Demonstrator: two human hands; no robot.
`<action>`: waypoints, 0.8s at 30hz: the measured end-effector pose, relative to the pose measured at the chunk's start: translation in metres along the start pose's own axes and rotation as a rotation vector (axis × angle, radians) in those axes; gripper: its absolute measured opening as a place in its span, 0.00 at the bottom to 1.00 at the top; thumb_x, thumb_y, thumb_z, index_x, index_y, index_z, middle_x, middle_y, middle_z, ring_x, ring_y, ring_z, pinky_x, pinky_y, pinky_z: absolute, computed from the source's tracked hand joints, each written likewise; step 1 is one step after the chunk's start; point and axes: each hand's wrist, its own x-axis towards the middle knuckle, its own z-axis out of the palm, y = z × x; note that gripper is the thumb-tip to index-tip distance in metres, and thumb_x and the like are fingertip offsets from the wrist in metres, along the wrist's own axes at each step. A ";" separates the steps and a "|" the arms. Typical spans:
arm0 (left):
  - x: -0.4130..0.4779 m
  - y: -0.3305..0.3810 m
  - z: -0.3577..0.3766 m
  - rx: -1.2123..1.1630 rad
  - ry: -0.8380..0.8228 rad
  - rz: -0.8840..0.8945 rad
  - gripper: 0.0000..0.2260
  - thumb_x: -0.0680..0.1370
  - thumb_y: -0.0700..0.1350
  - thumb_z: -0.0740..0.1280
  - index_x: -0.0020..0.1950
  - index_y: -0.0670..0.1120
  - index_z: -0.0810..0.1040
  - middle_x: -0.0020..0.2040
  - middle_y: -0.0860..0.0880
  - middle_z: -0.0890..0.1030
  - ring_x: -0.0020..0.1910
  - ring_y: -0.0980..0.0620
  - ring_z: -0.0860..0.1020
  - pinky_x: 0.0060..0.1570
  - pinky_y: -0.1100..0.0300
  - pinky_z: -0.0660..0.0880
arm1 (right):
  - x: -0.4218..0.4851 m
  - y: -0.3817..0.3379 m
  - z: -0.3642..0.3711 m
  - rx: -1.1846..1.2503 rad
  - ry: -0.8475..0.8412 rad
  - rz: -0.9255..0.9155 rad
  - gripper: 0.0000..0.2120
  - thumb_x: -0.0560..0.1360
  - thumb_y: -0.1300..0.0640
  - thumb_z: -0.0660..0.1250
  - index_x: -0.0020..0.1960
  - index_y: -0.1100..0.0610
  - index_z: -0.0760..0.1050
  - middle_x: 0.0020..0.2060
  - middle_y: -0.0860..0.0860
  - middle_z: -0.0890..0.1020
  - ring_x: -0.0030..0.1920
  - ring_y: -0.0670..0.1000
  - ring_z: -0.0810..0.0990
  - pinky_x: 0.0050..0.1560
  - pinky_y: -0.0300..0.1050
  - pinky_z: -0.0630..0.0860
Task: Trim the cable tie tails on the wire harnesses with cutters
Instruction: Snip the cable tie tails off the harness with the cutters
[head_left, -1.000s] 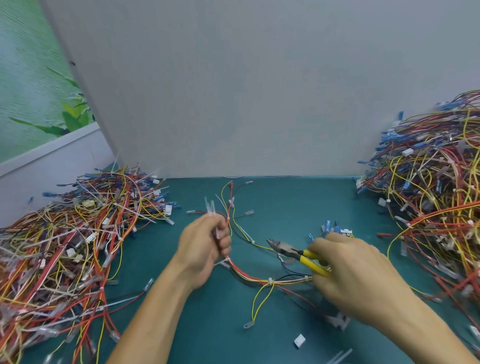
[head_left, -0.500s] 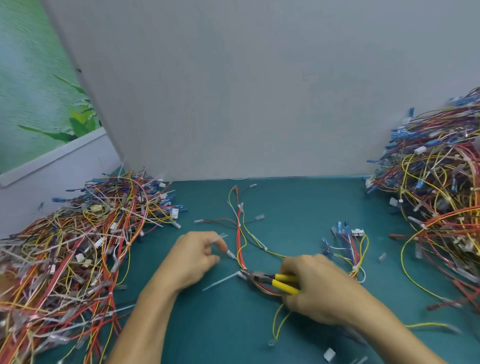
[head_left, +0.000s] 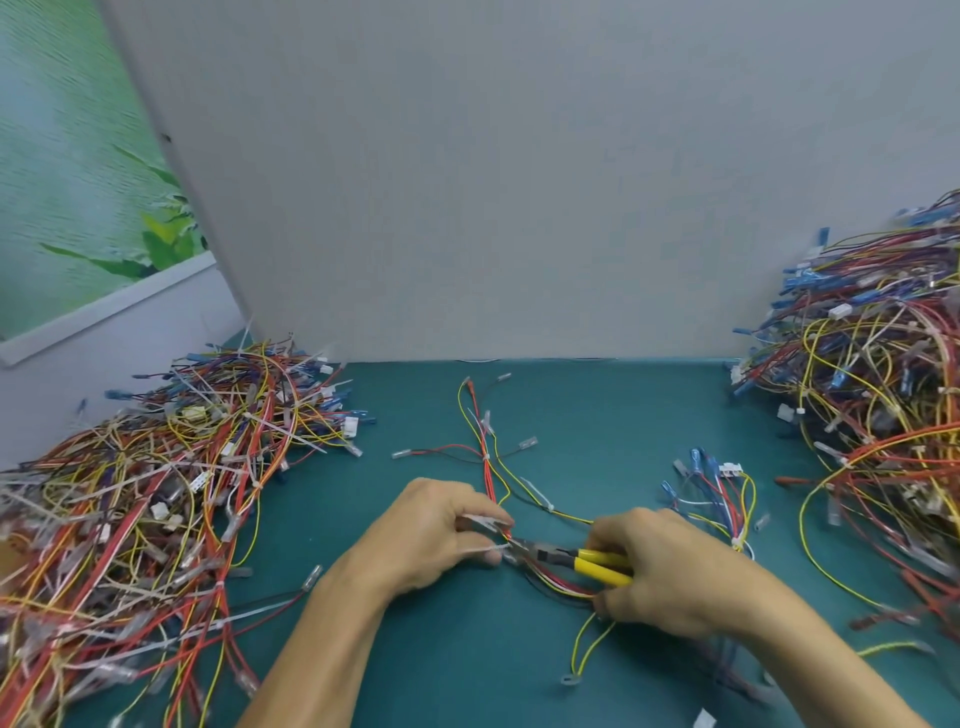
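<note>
Head view: the left hand (head_left: 436, 540) pinches a white tie tail (head_left: 480, 548) on the one harness (head_left: 487, 467) laid out flat. The right hand (head_left: 670, 577) is clamped round the yellow handles of the cutters (head_left: 589, 562), nose touching the tie just beside the left fingertips. Whether the blades have bitten through cannot be told. Task looks to be in mid-run. The heap (head_left: 156, 493) well left of the cutters bristles with long white tails, so probably untrimmed. The heap (head_left: 872, 415) well right of the cutters shows few tails, likely finished stock. Much is left on that reading. On this harness, another tie beyond the cutters shows a tail too. Room: a bare lane of green surface (head_left: 415, 649) runs on the near side of the cutters and beyond them up to the grey panel (head_left: 519, 208). Both heaps hem the lane in sideways. Loose terminal leads (head_left: 717, 483) lie just right of the cutters, close to the right wrist, and could snag.
</note>
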 end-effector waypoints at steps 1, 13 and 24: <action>0.001 0.000 0.002 0.027 0.026 0.034 0.12 0.69 0.41 0.76 0.51 0.52 0.85 0.34 0.61 0.80 0.37 0.67 0.77 0.40 0.73 0.68 | 0.000 0.000 0.000 -0.002 -0.004 -0.001 0.14 0.65 0.44 0.68 0.46 0.51 0.74 0.39 0.48 0.78 0.42 0.50 0.76 0.43 0.48 0.76; 0.006 -0.002 0.010 0.127 -0.096 -0.040 0.12 0.78 0.52 0.64 0.36 0.51 0.76 0.31 0.56 0.74 0.33 0.57 0.70 0.42 0.54 0.72 | -0.005 0.001 -0.011 -0.060 -0.074 0.001 0.13 0.67 0.44 0.72 0.41 0.46 0.69 0.35 0.45 0.73 0.41 0.50 0.73 0.37 0.43 0.70; 0.003 0.001 0.004 -0.037 -0.106 -0.047 0.01 0.72 0.46 0.72 0.41 0.53 0.83 0.40 0.56 0.84 0.42 0.60 0.81 0.50 0.61 0.76 | -0.009 -0.009 -0.012 -0.113 -0.056 0.009 0.15 0.66 0.41 0.70 0.42 0.51 0.75 0.33 0.47 0.72 0.40 0.53 0.74 0.37 0.45 0.71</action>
